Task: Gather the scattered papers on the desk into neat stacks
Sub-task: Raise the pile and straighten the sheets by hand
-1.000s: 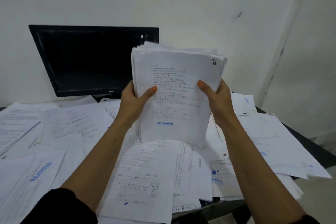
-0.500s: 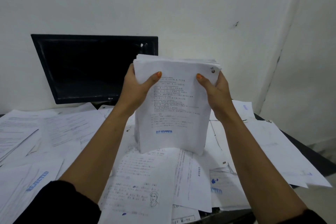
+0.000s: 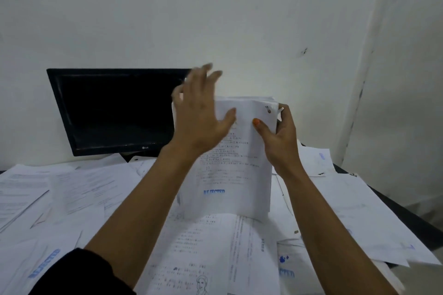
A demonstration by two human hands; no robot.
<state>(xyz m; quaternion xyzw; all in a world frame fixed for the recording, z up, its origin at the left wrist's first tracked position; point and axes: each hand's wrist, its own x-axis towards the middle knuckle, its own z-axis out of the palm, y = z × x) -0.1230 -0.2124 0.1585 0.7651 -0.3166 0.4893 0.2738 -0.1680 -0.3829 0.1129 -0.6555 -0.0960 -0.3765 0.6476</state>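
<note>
paper stack [image 3: 237,163] stands upright on its lower edge on the strewn desk papers [image 3: 84,189] | my right hand [image 3: 279,137] pinches its upper right edge | left hand [image 3: 200,112] blurred, fingers spread, at its top-left, nearer for squaring

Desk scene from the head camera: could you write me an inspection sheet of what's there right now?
Surface: dark desk, almost wholly covered by paper.
Job's things: stack of papers stood on edge on the desk; loose sheets scattered all round, some stamped in blue.
Clutter: nothing seen beyond the paper.
Hands: right hand grips the stack's upper right edge; left hand open and blurred at its upper left, contact unclear.
Cables: nothing seen.
Surroundings: black monitor, screen dark, behind the papers; pale wall with scuff marks.
</note>
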